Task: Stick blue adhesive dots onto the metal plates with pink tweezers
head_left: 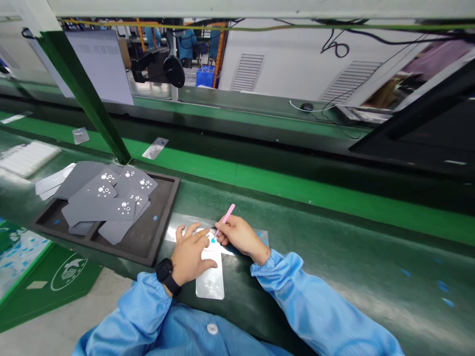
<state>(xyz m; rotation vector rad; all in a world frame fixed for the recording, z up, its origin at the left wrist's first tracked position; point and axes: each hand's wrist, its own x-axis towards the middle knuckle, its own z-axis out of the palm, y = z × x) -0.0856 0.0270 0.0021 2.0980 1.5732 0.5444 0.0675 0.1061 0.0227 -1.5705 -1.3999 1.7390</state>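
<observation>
Silver sheet (210, 282) under open left grip (190, 254); right grip (237, 236) pinching pink tweezers (227, 216) above sheet.

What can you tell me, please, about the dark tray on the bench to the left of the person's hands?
The dark tray is a shallow, rectangular charcoal tray that looks like foam or moulded plastic, with a raised rim and a recessed floor. It lies flat on the green workbench. Overlapping grey sheets with small holes rest in it, covering much of its floor. A small blue speck marks its right side. The left hand is close to its near corner but does not touch it.
</observation>
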